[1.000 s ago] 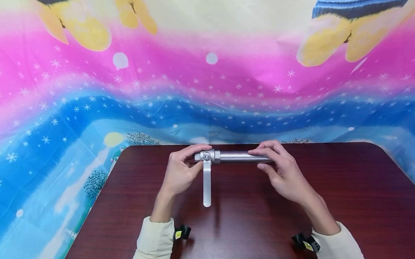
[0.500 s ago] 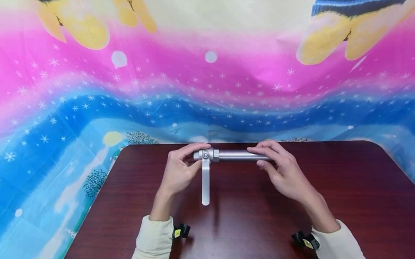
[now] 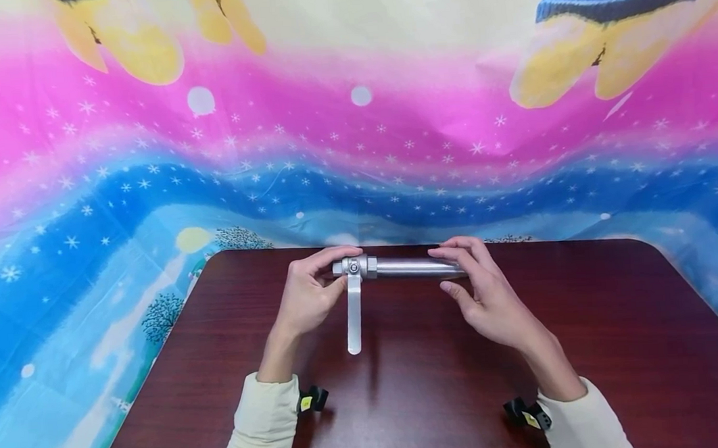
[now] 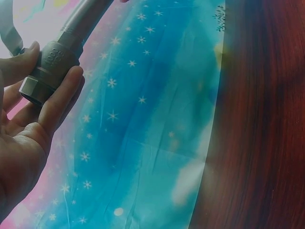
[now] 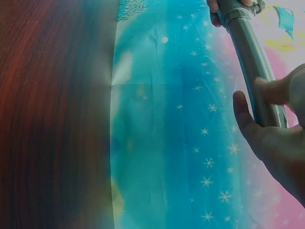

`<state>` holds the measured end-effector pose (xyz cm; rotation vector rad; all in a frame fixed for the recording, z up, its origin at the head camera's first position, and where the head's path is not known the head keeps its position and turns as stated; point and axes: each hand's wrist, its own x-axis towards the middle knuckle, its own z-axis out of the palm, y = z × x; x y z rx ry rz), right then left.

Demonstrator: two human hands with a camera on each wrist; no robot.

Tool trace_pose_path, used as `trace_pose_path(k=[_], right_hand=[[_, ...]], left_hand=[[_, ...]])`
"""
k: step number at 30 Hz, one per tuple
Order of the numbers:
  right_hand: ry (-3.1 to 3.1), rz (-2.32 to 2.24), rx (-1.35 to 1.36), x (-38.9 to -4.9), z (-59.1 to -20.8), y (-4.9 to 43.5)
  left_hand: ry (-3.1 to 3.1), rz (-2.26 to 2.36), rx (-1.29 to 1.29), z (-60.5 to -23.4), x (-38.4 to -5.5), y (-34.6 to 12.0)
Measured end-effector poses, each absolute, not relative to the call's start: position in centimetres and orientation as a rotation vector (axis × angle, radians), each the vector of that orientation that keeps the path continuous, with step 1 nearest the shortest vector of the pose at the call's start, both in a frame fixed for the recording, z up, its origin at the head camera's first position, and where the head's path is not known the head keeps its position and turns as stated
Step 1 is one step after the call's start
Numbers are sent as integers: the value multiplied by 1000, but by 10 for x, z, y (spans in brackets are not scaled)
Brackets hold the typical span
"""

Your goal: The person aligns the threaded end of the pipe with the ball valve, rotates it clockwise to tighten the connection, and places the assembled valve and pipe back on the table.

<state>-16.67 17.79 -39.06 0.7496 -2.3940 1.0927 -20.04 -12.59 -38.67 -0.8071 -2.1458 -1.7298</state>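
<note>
My left hand (image 3: 309, 293) grips the body of a steel ball valve (image 3: 354, 267), thumb on the near side and fingers over the top. The valve's flat lever handle (image 3: 354, 319) hangs down toward me. From the valve's hex end a smooth metal pipe (image 3: 407, 268) runs to the right, held level above the table. My right hand (image 3: 491, 295) is around the pipe's right end, fingers over it and thumb at its lower near side. That end is partly hidden by the hand. In the left wrist view the valve's open hex end (image 4: 37, 89) shows below the thumb.
Below the hands is a dark red-brown wooden table (image 3: 417, 397) with rounded far corners. A patterned pink and blue cloth (image 3: 306, 152) hangs behind it. Black wrist cameras (image 3: 313, 399) sit at both pale sleeves (image 3: 262, 418).
My right thumb has loosened and shifted slightly left and away from the pipe, and the fingers have straightened a little. The left hand keeps the valve in much the same place.
</note>
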Motion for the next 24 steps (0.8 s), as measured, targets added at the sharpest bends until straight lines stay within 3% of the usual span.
trace_pose_path(k=[24], right_hand=[[-2267, 1109, 812, -171, -388, 180]], left_hand=[[-2143, -1754, -810, -387, -201, -127]])
